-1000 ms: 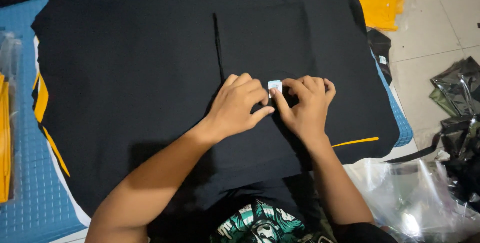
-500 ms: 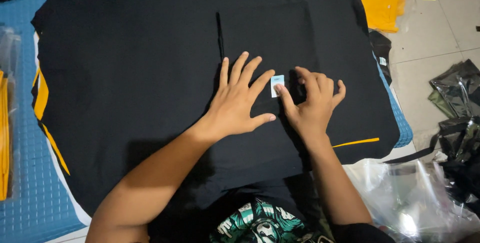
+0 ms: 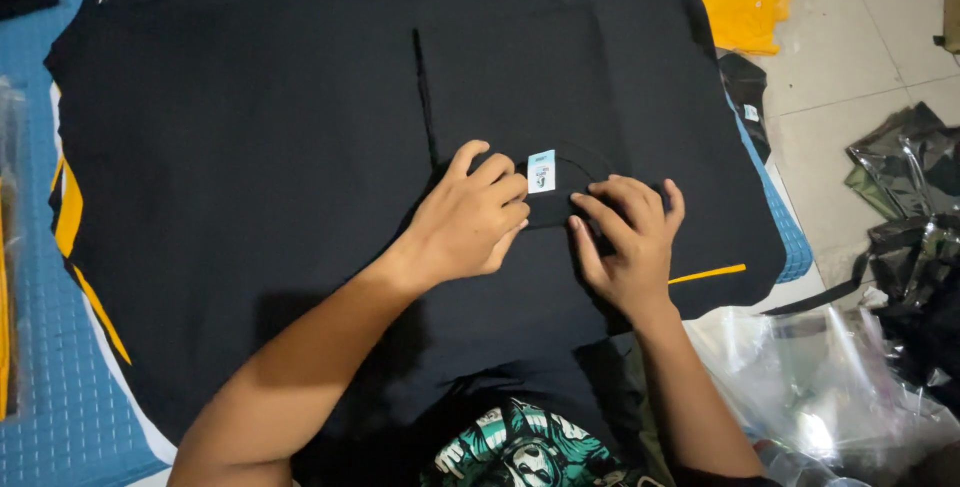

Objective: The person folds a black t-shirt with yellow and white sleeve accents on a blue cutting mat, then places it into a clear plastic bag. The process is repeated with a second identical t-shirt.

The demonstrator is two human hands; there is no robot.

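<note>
The left hand (image 3: pixel 465 217) lies just left of the frame's centre, knuckles up and fingers curled inward, its bare forearm running down to the lower left edge. The right hand (image 3: pixel 628 242) sits just right of centre, palm down, fingers bent and spread slightly, thumb pointing toward the left hand, with its forearm dropping to the bottom edge. The two hands are close together but apart.

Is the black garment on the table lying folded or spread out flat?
Folded. The black fabric garment shows a straight folded edge, and both hands, left hand and right hand, press near its small white label.
</note>
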